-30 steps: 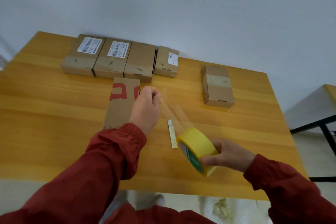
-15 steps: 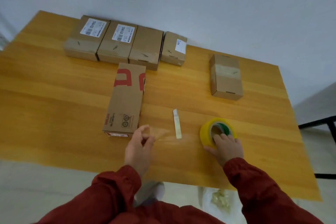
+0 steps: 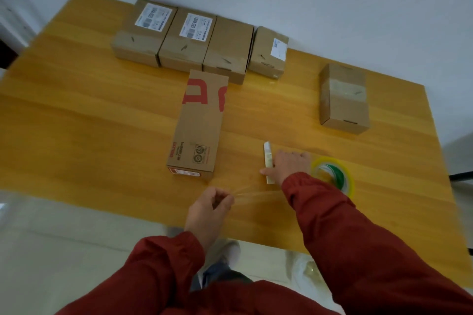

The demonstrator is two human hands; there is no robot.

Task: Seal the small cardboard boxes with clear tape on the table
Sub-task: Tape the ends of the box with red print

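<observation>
The person's left hand [image 3: 211, 203] is pinching the free end of the clear tape [image 3: 252, 193] between curled fingers and thumb, just past the near edge of the table [image 3: 76, 115]. The film is stretching rightward toward the yellow tape roll [image 3: 335, 176], which is lying flat near the right end. The right hand [image 3: 288, 165] is resting on the wood beside the roll, fingers fairly straight, thumb touching a small pale stick [image 3: 268, 158] that may be a cutter, though I cannot be sure. The tape is looking light, limp and sticky, likely to fold onto itself, so it is best kept taut by its very end. The long red-printed cardboard box [image 3: 202, 123] is lying just far-left of the hands. It is probably light and stiff, and easiest steadied by its long sides. A row of four small boxes [image 3: 189, 41] is crowding the far edge right behind it, and a taped box [image 3: 344, 100] is sitting well apart on the right. Bare wood is stretching away to the left, giving room to swing the strip over.
</observation>
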